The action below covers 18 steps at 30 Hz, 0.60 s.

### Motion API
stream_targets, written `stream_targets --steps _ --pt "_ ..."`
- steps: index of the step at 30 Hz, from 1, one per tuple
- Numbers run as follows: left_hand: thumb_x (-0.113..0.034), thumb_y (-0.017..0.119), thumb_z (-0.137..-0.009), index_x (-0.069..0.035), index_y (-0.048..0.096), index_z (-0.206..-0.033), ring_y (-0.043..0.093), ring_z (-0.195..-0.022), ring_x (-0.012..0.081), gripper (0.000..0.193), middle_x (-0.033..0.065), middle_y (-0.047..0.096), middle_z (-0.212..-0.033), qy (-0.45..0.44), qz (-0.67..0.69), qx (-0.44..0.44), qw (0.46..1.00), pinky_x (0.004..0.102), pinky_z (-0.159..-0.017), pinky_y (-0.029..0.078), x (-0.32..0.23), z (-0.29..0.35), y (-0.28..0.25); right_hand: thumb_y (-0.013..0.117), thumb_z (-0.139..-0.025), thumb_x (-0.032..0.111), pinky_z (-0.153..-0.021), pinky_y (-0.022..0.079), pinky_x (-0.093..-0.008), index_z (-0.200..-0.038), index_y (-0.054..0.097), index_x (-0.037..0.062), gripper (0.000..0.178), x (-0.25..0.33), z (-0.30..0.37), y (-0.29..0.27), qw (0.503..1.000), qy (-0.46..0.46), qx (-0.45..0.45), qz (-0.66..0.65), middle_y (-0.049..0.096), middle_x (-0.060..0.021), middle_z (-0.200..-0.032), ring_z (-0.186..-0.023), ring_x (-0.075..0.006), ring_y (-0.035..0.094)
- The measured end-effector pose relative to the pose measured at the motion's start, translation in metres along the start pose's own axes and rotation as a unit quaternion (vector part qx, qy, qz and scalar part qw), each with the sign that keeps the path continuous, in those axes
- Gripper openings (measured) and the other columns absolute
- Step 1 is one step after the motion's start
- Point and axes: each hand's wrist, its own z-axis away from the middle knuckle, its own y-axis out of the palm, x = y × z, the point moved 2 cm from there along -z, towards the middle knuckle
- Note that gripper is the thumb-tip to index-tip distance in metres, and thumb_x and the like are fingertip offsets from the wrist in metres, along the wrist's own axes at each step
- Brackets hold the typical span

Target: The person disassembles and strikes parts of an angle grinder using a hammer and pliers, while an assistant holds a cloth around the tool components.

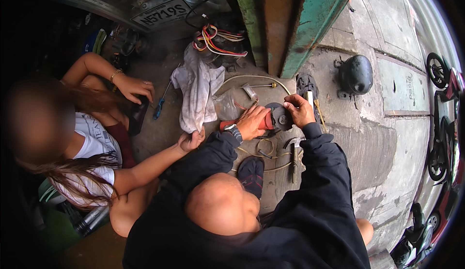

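Concrete ground (pixel 339 143), cracked and grey, carries the work. The person's left hand (pixel 252 122) is wrapped closed around the red body of an angle grinder (pixel 271 119), which lies on the ground just ahead of the person's knee. The right hand (pixel 299 110) sits on the grinder's dark disc guard, fingers curled down onto it; whether they pinch any small part cannot be told. A hammer (pixel 294 157) lies beside the right forearm, and a thin pale cord (pixel 264 153) loops under both wrists. A white rag (pixel 198 92) is spread just left of the grinder, with a blue-handled screwdriver (pixel 159 107) beyond it. A bundle of coloured wires (pixel 218 39) sits behind the rag against a green post (pixel 310 22). A black rounded compressor housing (pixel 356 74) stands apart to the right. A second person sits close on the left, one hand (pixel 190 140) touching the rag's lower edge, crowding the left arm. Parked motorcycles (pixel 443 119) line the far right.
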Motion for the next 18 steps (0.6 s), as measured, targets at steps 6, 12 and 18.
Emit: stream_targets --steps 6,12,18 --pt "-0.020 0.074 -0.088 -0.004 0.045 -0.146 0.056 -0.124 0.0264 0.066 0.0151 0.057 -0.134 -0.011 0.323 -0.088 0.942 0.0392 -0.105 0.045 0.010 -0.005 0.000 0.070 -0.096 0.019 -0.066 0.052 -0.0263 -0.108 0.064 0.0059 0.019 -0.027 0.066 0.023 0.941 0.216 -0.044 -0.256 0.067 0.0003 -0.091 -0.078 -0.0086 0.061" --pt "-0.023 0.070 -0.094 0.003 0.071 -0.093 0.065 -0.090 0.0234 0.026 0.0116 0.065 -0.095 -0.147 0.342 -0.118 0.920 0.0352 -0.081 0.051 0.000 -0.039 0.009 0.069 -0.096 0.013 -0.066 0.052 -0.0270 -0.107 0.063 0.0067 0.015 -0.024 0.063 0.031 0.900 0.225 -0.080 -0.365 0.068 0.0008 -0.092 -0.078 -0.0091 0.061" --pt "-0.020 0.069 -0.092 0.001 0.070 -0.093 0.063 -0.103 0.0320 0.021 0.0152 0.064 -0.105 -0.113 0.216 -0.175 0.954 0.0388 -0.092 0.048 0.007 -0.038 0.021 0.070 -0.096 0.019 -0.068 0.054 -0.0283 -0.101 0.062 0.0096 0.013 -0.034 0.069 0.032 0.886 0.245 -0.064 -0.389 0.063 0.0034 -0.087 -0.071 -0.0072 0.056"
